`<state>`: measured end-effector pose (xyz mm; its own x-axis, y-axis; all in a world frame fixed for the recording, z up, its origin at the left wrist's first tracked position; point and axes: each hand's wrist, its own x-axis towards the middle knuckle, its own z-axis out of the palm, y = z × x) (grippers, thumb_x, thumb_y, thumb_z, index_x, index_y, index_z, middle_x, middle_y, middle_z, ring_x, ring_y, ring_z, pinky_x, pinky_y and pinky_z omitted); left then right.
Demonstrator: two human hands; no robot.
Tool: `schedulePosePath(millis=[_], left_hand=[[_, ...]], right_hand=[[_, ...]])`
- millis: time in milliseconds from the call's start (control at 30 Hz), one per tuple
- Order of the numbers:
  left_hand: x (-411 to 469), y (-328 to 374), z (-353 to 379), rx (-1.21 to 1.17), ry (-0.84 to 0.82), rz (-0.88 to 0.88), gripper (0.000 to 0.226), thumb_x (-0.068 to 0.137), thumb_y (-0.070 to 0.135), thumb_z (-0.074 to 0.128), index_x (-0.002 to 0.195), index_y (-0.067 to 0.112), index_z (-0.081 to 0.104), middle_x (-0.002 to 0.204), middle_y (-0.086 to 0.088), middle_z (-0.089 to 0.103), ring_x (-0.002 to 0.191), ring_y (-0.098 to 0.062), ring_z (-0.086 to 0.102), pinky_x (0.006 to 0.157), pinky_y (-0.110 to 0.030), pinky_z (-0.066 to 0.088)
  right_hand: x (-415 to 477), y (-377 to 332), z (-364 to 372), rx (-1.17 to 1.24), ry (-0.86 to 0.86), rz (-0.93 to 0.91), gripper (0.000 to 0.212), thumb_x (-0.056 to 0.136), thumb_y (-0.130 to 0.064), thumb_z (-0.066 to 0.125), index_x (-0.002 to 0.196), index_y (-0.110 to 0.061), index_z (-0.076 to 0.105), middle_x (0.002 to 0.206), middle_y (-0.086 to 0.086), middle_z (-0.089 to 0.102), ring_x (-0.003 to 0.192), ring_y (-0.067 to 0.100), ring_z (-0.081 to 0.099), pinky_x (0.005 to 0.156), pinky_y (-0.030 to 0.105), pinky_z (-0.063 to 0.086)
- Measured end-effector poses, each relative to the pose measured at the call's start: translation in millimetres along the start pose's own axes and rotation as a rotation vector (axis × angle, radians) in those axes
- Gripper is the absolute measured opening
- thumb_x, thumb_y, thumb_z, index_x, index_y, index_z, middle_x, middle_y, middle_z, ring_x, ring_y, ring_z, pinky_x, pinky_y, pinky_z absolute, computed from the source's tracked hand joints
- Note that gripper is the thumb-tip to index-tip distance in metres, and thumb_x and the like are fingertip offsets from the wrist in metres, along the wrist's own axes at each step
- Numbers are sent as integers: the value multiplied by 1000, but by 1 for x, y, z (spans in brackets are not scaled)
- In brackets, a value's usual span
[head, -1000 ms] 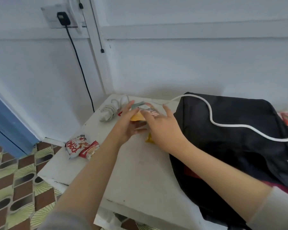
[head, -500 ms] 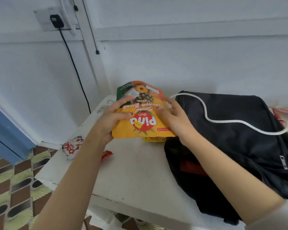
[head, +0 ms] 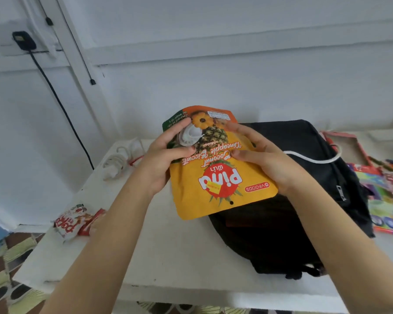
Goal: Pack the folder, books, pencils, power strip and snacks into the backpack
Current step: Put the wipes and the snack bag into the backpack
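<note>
Head view: the left hand [head: 161, 155] and right hand [head: 266, 159] each grip one side of the yellow biscuit pouch [head: 216, 168], raised between them. The black backpack [head: 288, 211] lies under the right hand on the white table [head: 168, 252].

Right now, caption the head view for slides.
An orange plastic biscuit pouch gripped by left hand and right hand beside a black fabric backpack.
</note>
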<state>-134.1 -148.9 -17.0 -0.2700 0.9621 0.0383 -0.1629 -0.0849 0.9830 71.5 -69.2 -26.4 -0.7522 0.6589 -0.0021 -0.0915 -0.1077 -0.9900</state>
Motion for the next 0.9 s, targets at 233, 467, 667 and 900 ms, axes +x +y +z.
schedulePosePath(millis=[233, 467, 667, 900], left_hand=[[0, -26, 60, 51, -262, 36, 56, 76, 12, 66, 124, 39, 54, 128, 5, 55, 111, -16, 58, 84, -32, 54], [-24, -76, 80, 448, -497, 468, 59, 86, 56, 51, 133, 25, 31, 141, -5, 39, 125, -15, 46, 102, -26, 40], [3, -113, 57, 1077, -558, 1703, 28, 89, 17, 59, 113, 17, 45, 122, -11, 43, 110, -23, 47, 100, -34, 35], [33, -96, 68, 1255, -646, 1694, 30, 85, -4, 51, 111, 9, 58, 91, -8, 65, 77, -26, 60, 67, -36, 46]], right_hand=[[-79, 20, -31, 13, 269, -14, 56, 73, -14, 68, 121, -41, 57, 116, 4, 64, 90, 32, 69, 66, 40, 58], [-164, 37, -50, 169, 632, -15, 56, 71, -12, 65, 115, -46, 61, 113, 5, 65, 72, 27, 71, 50, 31, 57], [-212, 53, -46, 224, 785, 3, 54, 71, -15, 64, 114, -48, 61, 122, 7, 61, 74, 28, 71, 51, 31, 57], [-231, 67, -29, 293, 853, -16, 52, 73, -15, 63, 114, -46, 61, 119, 8, 62, 71, 28, 71, 48, 30, 56]])
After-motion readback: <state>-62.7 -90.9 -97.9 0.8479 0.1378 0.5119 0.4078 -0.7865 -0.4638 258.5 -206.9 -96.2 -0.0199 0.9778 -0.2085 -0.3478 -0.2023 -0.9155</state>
